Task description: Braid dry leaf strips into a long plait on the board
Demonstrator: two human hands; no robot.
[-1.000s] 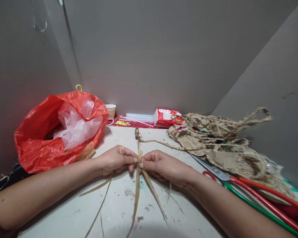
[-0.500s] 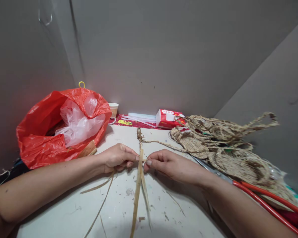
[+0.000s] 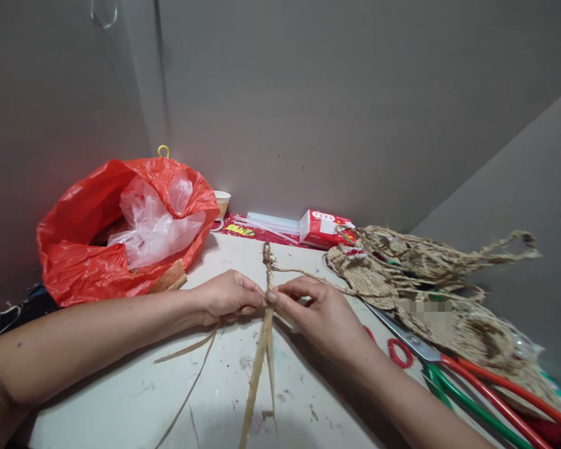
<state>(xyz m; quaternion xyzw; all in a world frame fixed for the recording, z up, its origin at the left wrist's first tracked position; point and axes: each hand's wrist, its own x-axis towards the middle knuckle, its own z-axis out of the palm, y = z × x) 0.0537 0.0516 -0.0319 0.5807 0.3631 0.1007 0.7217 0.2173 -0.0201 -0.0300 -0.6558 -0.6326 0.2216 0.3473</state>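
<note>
Flat tan fibre strips (image 3: 258,380) run down the white table toward me from a short braided cord (image 3: 268,265). My left hand (image 3: 231,296) is closed in a pinch on strips at the left of the braid, and thin ends trail below it. From the right, my right hand (image 3: 315,312) presses thumb and finger on the strips at the braid's lower end. Both sets of fingertips almost meet there. A thin twisted cord (image 3: 303,272) leads from the braid's top to the woven pieces on the right.
A red plastic bag (image 3: 81,265) stands at the left, a paper cup (image 3: 222,202) behind it. A red tissue pack (image 3: 325,229) lies at the back. On the right are woven straw pieces (image 3: 369,274), red-handled shears (image 3: 486,386), green handles (image 3: 467,399) and a red ring (image 3: 401,353).
My right hand has moved up and left onto the strips just under the braid, its thumb now over them. The view has shifted slightly, showing the green handles and red ring.
</note>
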